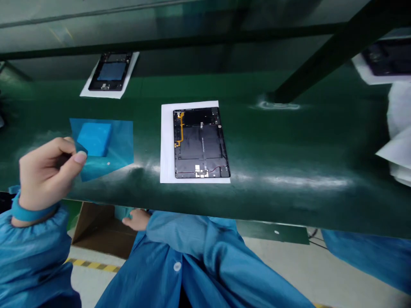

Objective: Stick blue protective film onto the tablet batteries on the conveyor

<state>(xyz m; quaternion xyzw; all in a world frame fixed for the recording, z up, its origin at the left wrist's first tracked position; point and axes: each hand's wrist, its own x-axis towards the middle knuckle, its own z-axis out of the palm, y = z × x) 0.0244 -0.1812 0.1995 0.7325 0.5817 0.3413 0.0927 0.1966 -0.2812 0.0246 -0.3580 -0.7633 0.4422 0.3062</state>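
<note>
My left hand is closed in a pinch on the left corner of a translucent blue film sheet. A bright blue flat block shows with the sheet, at its left part; whether it lies over or under the film I cannot tell. Below the table edge, my right hand reaches left over a cardboard box, its fingers closed at a light blue film piece. Right of the sheet, an opened tablet housing with an orange flex cable lies on white paper.
Another opened tablet lies on white paper at the back left, and a third dark device at the far right. A dark post rises from the green belt. White sheets sit at right. The cardboard box stands below.
</note>
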